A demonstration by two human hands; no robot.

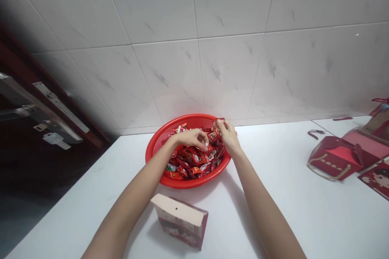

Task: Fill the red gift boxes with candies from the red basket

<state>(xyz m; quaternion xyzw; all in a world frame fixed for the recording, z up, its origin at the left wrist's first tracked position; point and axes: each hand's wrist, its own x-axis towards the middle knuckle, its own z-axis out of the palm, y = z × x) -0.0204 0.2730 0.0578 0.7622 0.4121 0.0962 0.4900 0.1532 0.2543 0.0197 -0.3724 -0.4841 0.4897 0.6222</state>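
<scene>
- Right grip [230,135] is pinched on a red packet [216,128] by the far right rim of a red basket [187,184]; left grip [194,138] curls over the candies [194,158] inside, whether clamped on one I cannot tell.
- Basket: oval, mesh-walled plastic; wrappers shiny, crinkled.
- Cardboard box [180,217], pale-flapped, stands nearer.
- White, smooth surface [270,166] stretches wide between basket and dark red box [319,157].
- Marbled tile wall [227,68] bounds its back; a dark door [24,141] stands beyond its left edge.

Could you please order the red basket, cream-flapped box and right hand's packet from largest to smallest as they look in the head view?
1. Red basket
2. Cream-flapped box
3. Packet in the right hand
</scene>
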